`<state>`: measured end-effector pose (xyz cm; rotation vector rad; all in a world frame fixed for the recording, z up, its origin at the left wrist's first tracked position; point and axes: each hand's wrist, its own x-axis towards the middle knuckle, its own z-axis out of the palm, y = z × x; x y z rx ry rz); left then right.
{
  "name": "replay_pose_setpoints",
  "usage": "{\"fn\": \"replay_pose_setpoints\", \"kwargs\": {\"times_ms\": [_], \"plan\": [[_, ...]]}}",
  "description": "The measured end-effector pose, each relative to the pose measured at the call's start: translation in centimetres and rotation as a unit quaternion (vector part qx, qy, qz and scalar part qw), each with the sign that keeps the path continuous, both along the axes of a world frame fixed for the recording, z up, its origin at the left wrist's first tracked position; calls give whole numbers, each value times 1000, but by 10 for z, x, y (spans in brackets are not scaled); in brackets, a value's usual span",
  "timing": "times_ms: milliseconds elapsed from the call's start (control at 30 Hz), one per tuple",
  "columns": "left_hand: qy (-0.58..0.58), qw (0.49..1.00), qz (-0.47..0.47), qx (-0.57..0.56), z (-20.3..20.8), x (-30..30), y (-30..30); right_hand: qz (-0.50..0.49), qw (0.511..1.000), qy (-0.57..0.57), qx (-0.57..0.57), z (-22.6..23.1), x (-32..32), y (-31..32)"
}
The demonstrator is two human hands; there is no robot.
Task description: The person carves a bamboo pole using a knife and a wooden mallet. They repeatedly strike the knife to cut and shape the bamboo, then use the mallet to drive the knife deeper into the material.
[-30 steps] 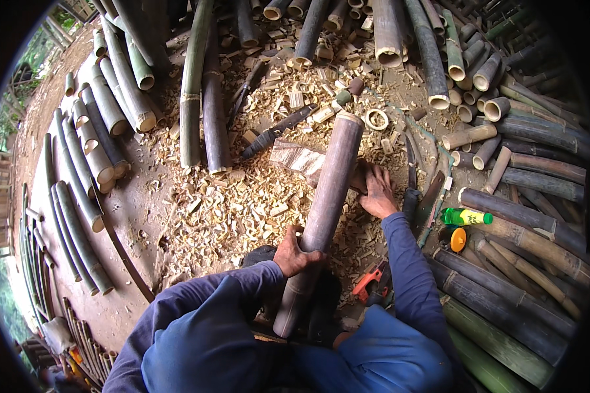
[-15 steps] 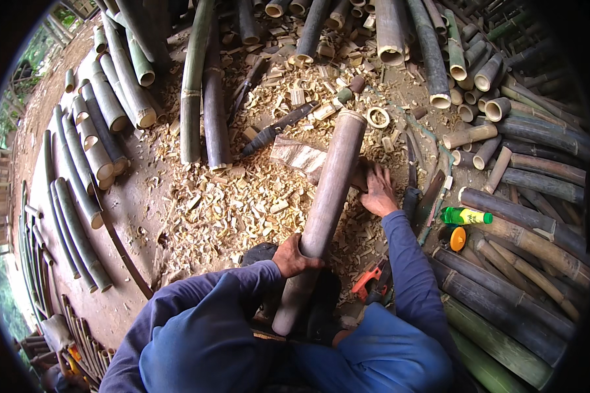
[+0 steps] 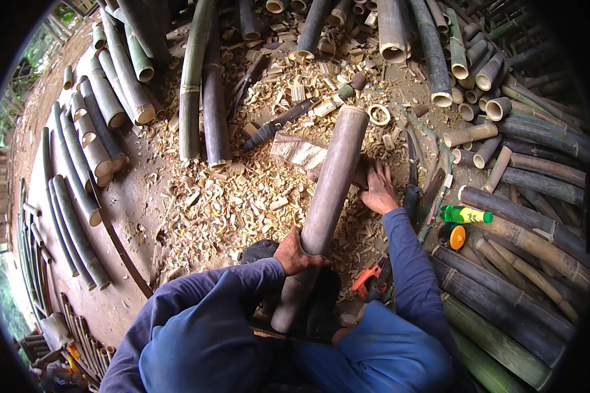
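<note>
A thick brownish-grey bamboo tube (image 3: 333, 187) slants away from between my knees, its far end leaning over a wooden block (image 3: 300, 154). My left hand (image 3: 296, 253) is wrapped round the tube's lower half, thumb along its left side. Right of the tube, my right hand (image 3: 379, 190) grips the darker end of the wooden block, and the tube hides part of that block. Beyond the block lies a knife with a dark wrapped handle (image 3: 262, 136). A cut bamboo ring (image 3: 379, 115) rests just past the tube's far end.
Pale wood shavings (image 3: 223, 216) cover the ground ahead. Bamboo poles (image 3: 498, 295) are stacked at the right, with more (image 3: 98, 157) at the left. A saw with an orange handle (image 3: 368, 278) lies by my right knee. A green bottle (image 3: 465, 215) sits beside an orange cap (image 3: 457, 237).
My left hand has shifted very slightly up and to the right on the bamboo tube. My right hand stays where it was on the block.
</note>
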<state>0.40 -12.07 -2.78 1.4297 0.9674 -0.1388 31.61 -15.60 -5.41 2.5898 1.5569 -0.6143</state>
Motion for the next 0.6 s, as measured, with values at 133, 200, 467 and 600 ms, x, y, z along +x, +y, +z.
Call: {"fn": "replay_pose_setpoints", "kwargs": {"times_ms": [133, 200, 467, 600], "plan": [[74, 995, -44, 52, 11, 4, 8, -15, 1000, 21, -17, 10, -5, 6], [-68, 996, 15, -47, -29, -13, 6, -7, 1000, 20, -9, 4, -9, 11], [-202, 927, 89, -302, -52, -2, 30, 18, 999, 8, -34, -58, 31, -7], [-146, 972, 91, -160, -48, 13, 55, 7, 1000, 21, -6, -20, 5, 15]]}}
